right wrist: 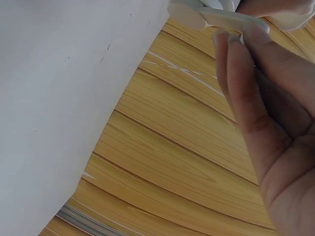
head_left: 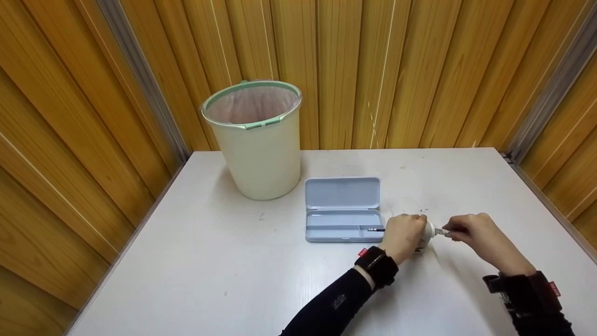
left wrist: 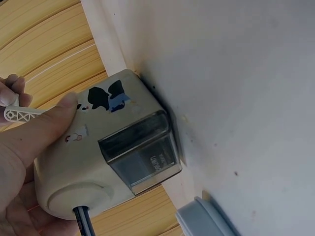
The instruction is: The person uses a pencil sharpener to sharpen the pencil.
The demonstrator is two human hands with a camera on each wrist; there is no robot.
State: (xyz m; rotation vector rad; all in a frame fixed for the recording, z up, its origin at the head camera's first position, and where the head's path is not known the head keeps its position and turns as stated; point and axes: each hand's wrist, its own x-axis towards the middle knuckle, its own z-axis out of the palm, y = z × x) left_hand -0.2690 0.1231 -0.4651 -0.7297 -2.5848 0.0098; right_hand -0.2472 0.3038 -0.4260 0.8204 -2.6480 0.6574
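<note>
A white crank pencil sharpener (left wrist: 74,157) with dark stickers and a see-through shavings drawer (left wrist: 142,157) stands on the table. My left hand (head_left: 405,235) grips its body from above, thumb across the top. A dark pencil (left wrist: 83,220) sticks out of the sharpener's front hole; its end also shows in the head view, over the pencil case. On the opposite side, my right hand (head_left: 478,238) pinches the end of the white crank handle (right wrist: 226,19) between thumb and fingers. Much of the sharpener is hidden behind the left hand in the head view.
An open light-blue pencil case (head_left: 343,193) lies just left of the sharpener, its lid tipped back. Farther back on the left stands a cream bucket (head_left: 261,158) with a green rim and a plastic liner. Wood-patterned walls (head_left: 340,70) border the white table (head_left: 196,261).
</note>
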